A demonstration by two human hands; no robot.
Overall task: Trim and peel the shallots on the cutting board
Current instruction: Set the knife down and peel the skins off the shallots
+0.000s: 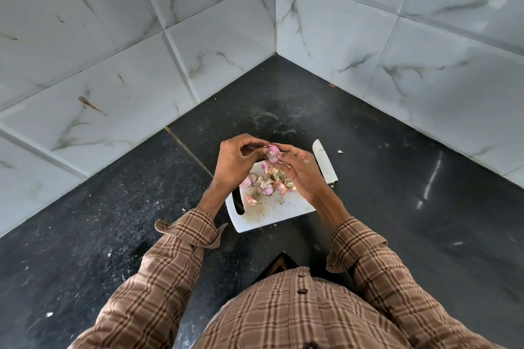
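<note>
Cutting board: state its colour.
White, with brownish stains, seen in the head view: the cutting board under the shallot pieces.

Soft, even daylight fills my view. Glare streaks the dark countertop (pixel 433 176) at my right. The wide lens bends the wall tiles (pixel 85 37) outward at the edges; focus stays fairly sharp.

one cutting board (pixel 272 214), one knife (pixel 324 161), two hands (pixel 268 154)
</note>
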